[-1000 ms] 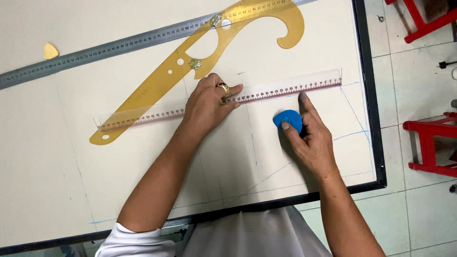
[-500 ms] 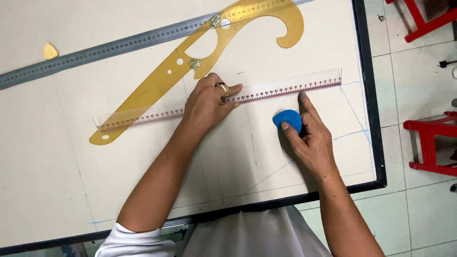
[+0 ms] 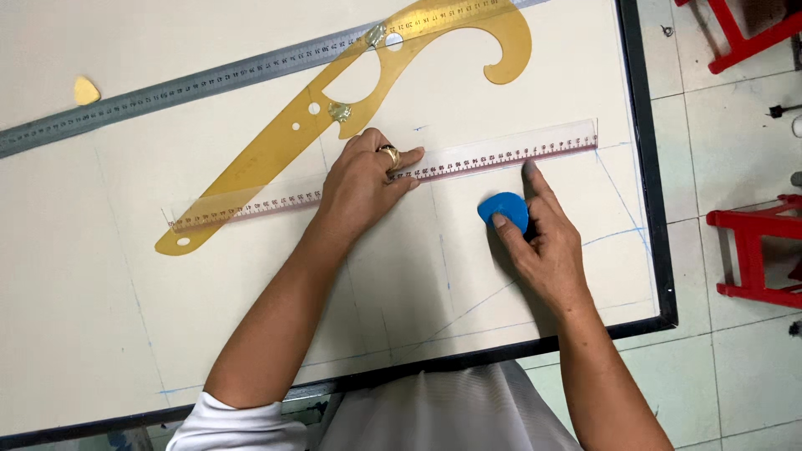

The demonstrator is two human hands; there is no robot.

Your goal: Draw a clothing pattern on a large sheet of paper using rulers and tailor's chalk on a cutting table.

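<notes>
My left hand [image 3: 363,182], wearing a gold ring, presses flat on a long clear ruler [image 3: 510,150] that lies across a pale sheet of fabric [image 3: 100,276] marked with thin blue lines. My right hand [image 3: 543,246] holds a blue piece of tailor's chalk [image 3: 504,209] just below the ruler's edge, index finger stretched up toward the ruler. A yellow curved pattern ruler [image 3: 276,146] lies partly under the clear ruler, reaching up to the far right.
A long grey steel ruler [image 3: 175,88] lies diagonally at the back. A small yellow chalk piece [image 3: 85,90] sits at far left. The table's dark edge [image 3: 647,167] runs along the right; red stools [image 3: 752,246] stand on the tiled floor beyond.
</notes>
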